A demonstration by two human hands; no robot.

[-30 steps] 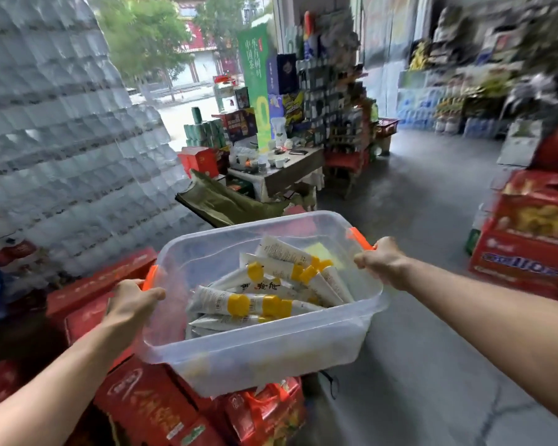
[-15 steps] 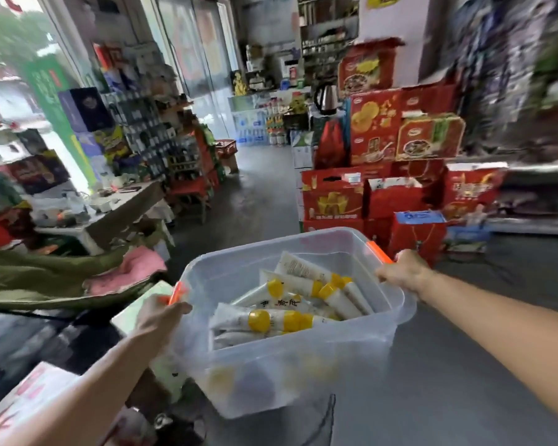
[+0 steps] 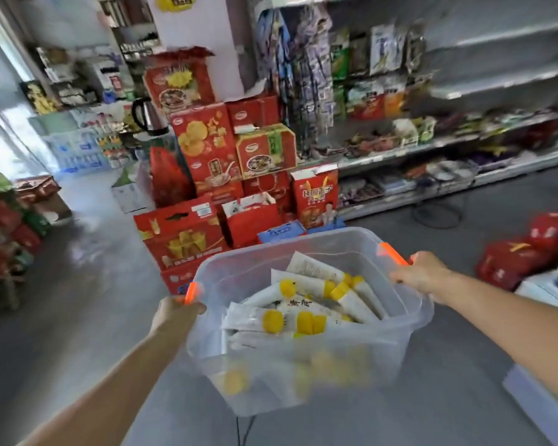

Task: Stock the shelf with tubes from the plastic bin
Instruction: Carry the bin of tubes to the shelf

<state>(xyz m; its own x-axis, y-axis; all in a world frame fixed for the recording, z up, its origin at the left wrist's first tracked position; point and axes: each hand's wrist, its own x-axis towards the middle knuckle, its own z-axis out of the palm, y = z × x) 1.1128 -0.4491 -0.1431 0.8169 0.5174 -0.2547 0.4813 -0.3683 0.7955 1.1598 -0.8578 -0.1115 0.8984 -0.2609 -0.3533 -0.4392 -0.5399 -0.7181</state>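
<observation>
The tubes (image 3: 303,304), white with yellow caps, are seen lying in a loose heap inside the plastic bin (image 3: 409,320), which is carried in the air above the floor (image 3: 78,333). The bin is gripped at both ends. The left hand (image 3: 171,313) is curled round the rim beside an orange handle (image 3: 190,292), and the right hand (image 3: 422,273) is closed over the rim next to the matching one on the far side. No tube is held by either hand.

The shelf (image 3: 448,143) is seen ahead and to the right, well apart from the bin. Its lower boards are filled with packets (image 3: 377,101), while the upper boards at the right appear bare. A stack of red cartons (image 3: 207,149) stands at the shelf's near end, beyond the bin.

Stocking is judged not yet begun. The bin has to be brought up to the shelf and probably set down, and every tube is left to be placed.
</observation>
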